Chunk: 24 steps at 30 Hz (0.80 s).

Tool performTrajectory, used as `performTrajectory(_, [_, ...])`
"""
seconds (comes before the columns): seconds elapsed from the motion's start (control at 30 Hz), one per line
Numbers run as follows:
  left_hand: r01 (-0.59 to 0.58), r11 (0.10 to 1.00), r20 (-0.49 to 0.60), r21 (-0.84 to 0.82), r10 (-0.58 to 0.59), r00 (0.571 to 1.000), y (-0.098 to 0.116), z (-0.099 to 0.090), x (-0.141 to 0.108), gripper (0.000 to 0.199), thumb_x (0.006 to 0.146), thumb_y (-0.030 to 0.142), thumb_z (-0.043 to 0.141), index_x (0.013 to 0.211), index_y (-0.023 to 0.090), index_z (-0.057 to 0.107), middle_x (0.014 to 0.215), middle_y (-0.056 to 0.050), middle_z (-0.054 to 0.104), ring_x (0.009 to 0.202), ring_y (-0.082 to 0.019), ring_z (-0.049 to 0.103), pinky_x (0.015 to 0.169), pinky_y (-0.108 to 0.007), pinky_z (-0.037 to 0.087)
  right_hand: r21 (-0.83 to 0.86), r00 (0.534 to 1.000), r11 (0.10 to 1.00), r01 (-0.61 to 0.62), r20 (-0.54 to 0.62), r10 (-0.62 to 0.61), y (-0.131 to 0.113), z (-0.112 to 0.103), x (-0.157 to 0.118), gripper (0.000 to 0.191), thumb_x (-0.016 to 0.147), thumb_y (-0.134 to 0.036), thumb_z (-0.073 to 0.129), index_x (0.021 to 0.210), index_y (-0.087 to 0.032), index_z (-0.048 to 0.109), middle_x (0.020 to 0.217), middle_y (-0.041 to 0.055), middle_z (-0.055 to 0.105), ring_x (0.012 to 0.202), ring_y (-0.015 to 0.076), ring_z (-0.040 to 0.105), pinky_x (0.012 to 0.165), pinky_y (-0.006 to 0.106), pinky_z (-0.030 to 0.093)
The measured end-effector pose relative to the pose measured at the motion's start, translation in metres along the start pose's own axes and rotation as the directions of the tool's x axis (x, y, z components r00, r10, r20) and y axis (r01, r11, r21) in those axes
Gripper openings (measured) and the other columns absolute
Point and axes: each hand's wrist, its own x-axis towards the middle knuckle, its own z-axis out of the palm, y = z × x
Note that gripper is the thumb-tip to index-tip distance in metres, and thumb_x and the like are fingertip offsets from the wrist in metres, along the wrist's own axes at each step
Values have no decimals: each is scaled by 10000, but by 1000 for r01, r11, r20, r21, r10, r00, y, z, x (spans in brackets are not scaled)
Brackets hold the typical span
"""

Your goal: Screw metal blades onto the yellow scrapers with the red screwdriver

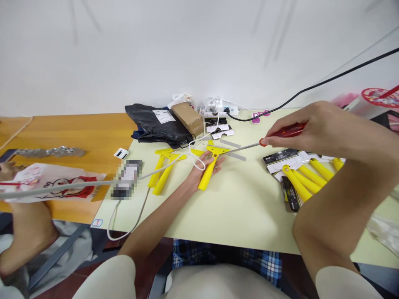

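My left hand [195, 173] is closed around a yellow plastic scraper [207, 174] with a T-shaped head, its fingers partly hidden behind the handle. Pinched in my right hand [321, 128] is a screwdriver [286, 131] with a red, see-through handle. Its metal shaft points left and its tip meets the scraper's head; whether it sits in a screw is too small to tell. Just beyond the head lie flat grey blade strips [237, 156]. Two more yellow scrapers [163, 179] rest left of my left hand.
Packaged yellow scrapers [307, 178] lie right, under my right forearm. Behind are a black parcel bag [158, 124], a cardboard box [188, 118] and a power strip [229, 108]. A white cable [196, 143] loops near my left hand. Left are a phone [127, 179] and another person's arm [29, 224].
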Motion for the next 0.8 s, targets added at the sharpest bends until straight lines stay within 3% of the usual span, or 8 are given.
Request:
performTrajectory(0.1, [22,1000,9,8,-22,1000,0,1,-1,628,810,130,907,1340,238,589,1466,-115,726,1222,-270,813,965,-327,686,8,1000,1000,-12,8,12,-8,0,0,444,952,-692,751,800,-282,827,695,23,750,538,187,591,514,373,418])
performTrajectory(0.27, [98,993,3,72,-99,995,0,-2,3,684,766,106,918,1371,241,630,1361,-109,765,973,-201,839,730,-232,678,26,998,999,18,62,-20,-13,3,1,433,951,-672,757,833,-266,848,737,43,780,560,196,625,546,379,457])
performTrajectory(0.4, [102,991,39,91,-106,994,-4,-7,7,670,748,106,938,1334,240,642,1246,-88,773,890,-166,815,689,-210,654,25,996,1000,17,83,-19,-12,3,1,391,946,-656,748,840,-295,854,765,26,782,568,188,614,526,373,449])
performTrajectory(0.63, [92,991,132,93,-104,986,-7,-8,5,713,697,130,985,1302,226,619,1118,-57,745,813,-158,782,654,-237,627,83,995,996,36,92,-44,-8,1,-4,573,912,-836,746,872,-277,865,796,69,797,593,211,624,512,379,408])
performTrajectory(0.8, [72,990,156,119,-90,984,-8,-10,6,702,712,142,989,1297,226,610,1028,-31,730,735,-129,745,637,-228,603,92,995,995,39,84,-47,-6,-2,-10,576,912,-845,745,885,-284,877,805,68,796,585,219,627,514,403,401])
